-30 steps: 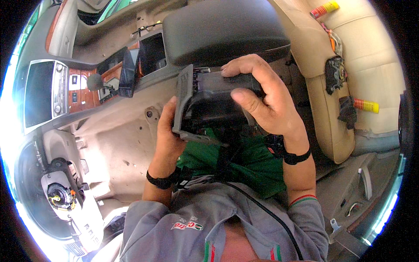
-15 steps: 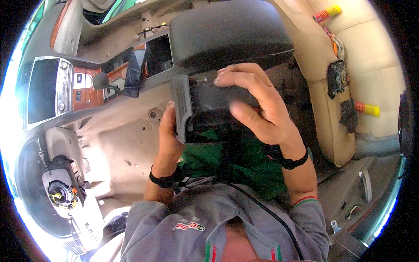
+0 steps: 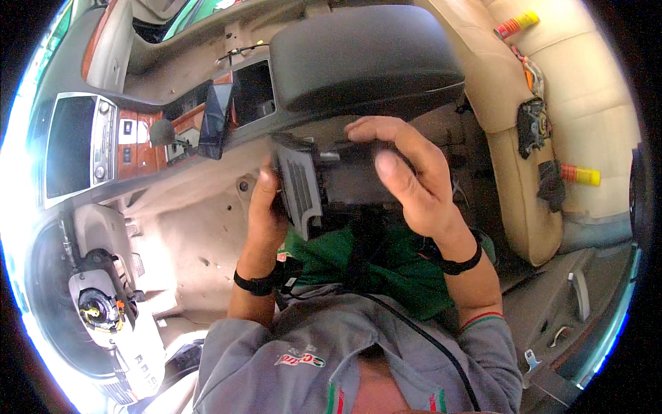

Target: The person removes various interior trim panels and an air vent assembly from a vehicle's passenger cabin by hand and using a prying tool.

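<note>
A dark plastic air vent panel (image 3: 298,186), with grey slats along its left end and a dark body reaching right, is held tilted over my lap. My left hand (image 3: 265,210) is closed on the slatted end, thumb up along its edge and the other fingers hidden behind it. At the dark body's right part, my right hand (image 3: 417,172) curls around it, index finger along the upper edge and thumb nearer me. The dark body blurs into the shadow, so its right end is hard to make out.
Beyond the panel stands the dark console armrest (image 3: 365,58), with a phone (image 3: 216,121) propped beside the gear lever (image 3: 163,132). The uncovered steering column (image 3: 100,307) is at lower left. On the beige seat (image 3: 586,83) at right lie spray cans (image 3: 516,25) and a black part (image 3: 532,127).
The panel has tilted and dropped a little toward me, turning its slatted face more into view. My right hand has moved slightly down and its fingers have come closer around the dark body.
</note>
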`<state>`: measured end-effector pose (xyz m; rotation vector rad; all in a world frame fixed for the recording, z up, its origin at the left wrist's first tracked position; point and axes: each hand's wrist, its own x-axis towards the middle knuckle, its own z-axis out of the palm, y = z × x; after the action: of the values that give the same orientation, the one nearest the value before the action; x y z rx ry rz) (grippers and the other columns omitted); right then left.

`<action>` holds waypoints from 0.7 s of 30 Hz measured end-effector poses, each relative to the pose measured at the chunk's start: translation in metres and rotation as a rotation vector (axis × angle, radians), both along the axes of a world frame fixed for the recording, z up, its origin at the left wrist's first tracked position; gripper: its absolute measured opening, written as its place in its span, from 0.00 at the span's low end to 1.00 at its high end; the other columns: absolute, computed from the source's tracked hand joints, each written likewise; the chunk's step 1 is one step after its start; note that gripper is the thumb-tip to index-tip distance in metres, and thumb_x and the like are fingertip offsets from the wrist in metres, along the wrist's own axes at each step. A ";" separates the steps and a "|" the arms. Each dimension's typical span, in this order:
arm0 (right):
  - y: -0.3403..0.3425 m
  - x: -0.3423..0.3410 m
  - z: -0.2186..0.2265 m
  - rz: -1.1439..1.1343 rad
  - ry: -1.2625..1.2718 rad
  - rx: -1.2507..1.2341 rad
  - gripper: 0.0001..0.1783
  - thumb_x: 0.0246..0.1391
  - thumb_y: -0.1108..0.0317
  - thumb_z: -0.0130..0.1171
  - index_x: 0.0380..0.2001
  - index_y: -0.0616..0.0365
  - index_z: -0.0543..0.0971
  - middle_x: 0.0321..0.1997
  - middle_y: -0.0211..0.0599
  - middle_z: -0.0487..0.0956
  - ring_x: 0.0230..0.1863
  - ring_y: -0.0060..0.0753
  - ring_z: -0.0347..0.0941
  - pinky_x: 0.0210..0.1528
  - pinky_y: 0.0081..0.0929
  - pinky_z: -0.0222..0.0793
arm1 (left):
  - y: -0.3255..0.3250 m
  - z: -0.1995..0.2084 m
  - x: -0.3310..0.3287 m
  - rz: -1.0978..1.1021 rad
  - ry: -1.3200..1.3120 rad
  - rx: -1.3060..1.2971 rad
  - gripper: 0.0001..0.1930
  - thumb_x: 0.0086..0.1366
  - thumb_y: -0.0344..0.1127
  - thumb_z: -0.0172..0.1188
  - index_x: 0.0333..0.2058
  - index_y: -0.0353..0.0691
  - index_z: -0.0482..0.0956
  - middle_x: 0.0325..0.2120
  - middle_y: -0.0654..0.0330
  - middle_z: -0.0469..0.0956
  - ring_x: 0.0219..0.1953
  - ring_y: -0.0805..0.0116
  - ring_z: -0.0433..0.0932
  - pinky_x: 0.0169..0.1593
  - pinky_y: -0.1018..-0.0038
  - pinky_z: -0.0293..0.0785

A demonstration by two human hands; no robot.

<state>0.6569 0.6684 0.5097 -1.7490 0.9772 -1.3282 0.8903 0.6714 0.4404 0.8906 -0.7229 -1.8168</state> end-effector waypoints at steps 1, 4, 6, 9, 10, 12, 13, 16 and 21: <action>-0.001 0.001 -0.003 0.005 0.037 -0.088 0.19 0.63 0.58 0.57 0.48 0.63 0.77 0.49 0.44 0.79 0.52 0.43 0.75 0.59 0.35 0.66 | 0.000 0.000 0.002 -0.008 -0.094 -0.096 0.46 0.61 0.66 0.60 0.64 0.34 0.58 0.54 0.50 0.72 0.56 0.60 0.74 0.58 0.65 0.71; -0.002 -0.002 0.008 0.094 0.218 -0.196 0.21 0.60 0.57 0.58 0.48 0.63 0.76 0.51 0.47 0.78 0.54 0.49 0.73 0.62 0.41 0.63 | -0.004 0.011 0.000 -0.053 -0.286 -0.207 0.63 0.45 0.75 0.68 0.67 0.34 0.52 0.58 0.48 0.68 0.61 0.56 0.69 0.63 0.64 0.65; -0.002 0.002 0.008 0.129 0.067 -0.087 0.23 0.59 0.55 0.58 0.49 0.62 0.76 0.53 0.48 0.77 0.56 0.51 0.71 0.64 0.43 0.60 | -0.004 0.009 -0.002 0.001 -0.263 -0.231 0.64 0.44 0.74 0.70 0.67 0.34 0.52 0.58 0.48 0.68 0.61 0.56 0.69 0.63 0.63 0.65; 0.000 0.004 0.008 0.045 0.164 -0.154 0.24 0.58 0.54 0.58 0.49 0.61 0.75 0.56 0.51 0.75 0.58 0.55 0.69 0.64 0.45 0.59 | -0.004 0.006 -0.003 0.022 -0.230 -0.211 0.69 0.37 0.71 0.75 0.68 0.34 0.49 0.59 0.49 0.66 0.61 0.56 0.68 0.63 0.63 0.65; 0.001 0.004 0.009 -0.004 0.248 -0.216 0.24 0.57 0.54 0.57 0.49 0.61 0.75 0.57 0.51 0.74 0.59 0.56 0.68 0.65 0.46 0.59 | -0.005 0.003 -0.001 0.005 -0.242 -0.207 0.70 0.36 0.70 0.76 0.68 0.35 0.48 0.59 0.50 0.66 0.61 0.57 0.68 0.63 0.63 0.65; 0.001 0.004 0.004 -0.027 0.224 -0.241 0.24 0.57 0.54 0.56 0.49 0.61 0.75 0.56 0.52 0.75 0.58 0.57 0.68 0.64 0.47 0.59 | -0.006 0.003 0.002 -0.014 -0.284 -0.246 0.72 0.33 0.69 0.78 0.68 0.35 0.47 0.59 0.50 0.66 0.61 0.57 0.68 0.63 0.63 0.65; 0.001 0.004 0.000 -0.037 0.211 -0.251 0.23 0.57 0.54 0.55 0.48 0.61 0.75 0.56 0.53 0.75 0.58 0.58 0.68 0.63 0.47 0.59 | -0.006 0.007 0.003 -0.014 -0.315 -0.288 0.72 0.31 0.68 0.79 0.68 0.36 0.46 0.59 0.51 0.66 0.61 0.57 0.68 0.63 0.63 0.65; 0.001 0.003 -0.002 -0.027 0.228 -0.281 0.22 0.57 0.55 0.54 0.47 0.61 0.75 0.54 0.53 0.76 0.56 0.58 0.69 0.62 0.48 0.61 | -0.007 0.000 0.005 -0.026 -0.311 -0.333 0.73 0.30 0.65 0.80 0.68 0.36 0.46 0.58 0.52 0.66 0.61 0.58 0.68 0.63 0.63 0.66; 0.001 0.006 -0.012 -0.048 0.141 -0.281 0.16 0.58 0.61 0.52 0.44 0.62 0.75 0.48 0.50 0.78 0.50 0.53 0.72 0.58 0.44 0.64 | -0.005 0.003 -0.001 -0.026 -0.229 -0.219 0.68 0.33 0.61 0.82 0.66 0.36 0.49 0.57 0.51 0.67 0.60 0.58 0.69 0.63 0.64 0.66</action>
<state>0.6629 0.6698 0.4982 -2.0651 0.9495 -1.4441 0.8890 0.6667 0.4434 0.9539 -1.0601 -1.6355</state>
